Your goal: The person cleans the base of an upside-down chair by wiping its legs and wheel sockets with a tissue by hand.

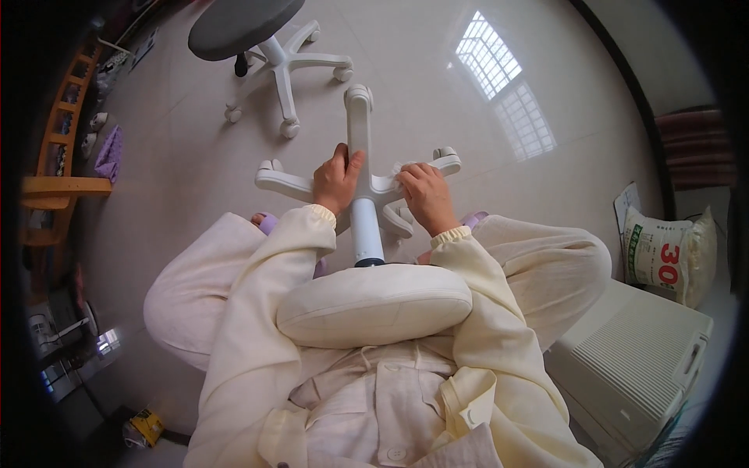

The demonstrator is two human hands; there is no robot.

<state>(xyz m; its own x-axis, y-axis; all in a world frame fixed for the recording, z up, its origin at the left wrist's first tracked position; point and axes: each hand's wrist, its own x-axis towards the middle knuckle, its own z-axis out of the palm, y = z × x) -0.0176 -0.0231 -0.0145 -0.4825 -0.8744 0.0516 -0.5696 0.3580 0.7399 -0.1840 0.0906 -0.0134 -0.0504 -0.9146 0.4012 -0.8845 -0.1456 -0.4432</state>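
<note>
A white swivel stool lies tipped, its round cushioned seat (374, 308) against my lap and its white column (364, 230) pointing away from me. At the column's far end the five-spoked caster base (359, 125) faces outward. My left hand (337, 181) is closed around the base close to the hub, thumb along the far-pointing leg. On the right-hand leg (446, 164) rests my right hand (427, 193), fingers curled over a crumpled white wipe (401, 170); whether it is tissue or cloth I cannot tell.
Another stool with a dark grey seat (242, 27) stands upright on casters at the far left. To the right are a white ribbed box (624, 359) and a printed sack (663, 253). An orange wooden rack (66, 187) lines the left side, near a purple cloth (110, 154).
</note>
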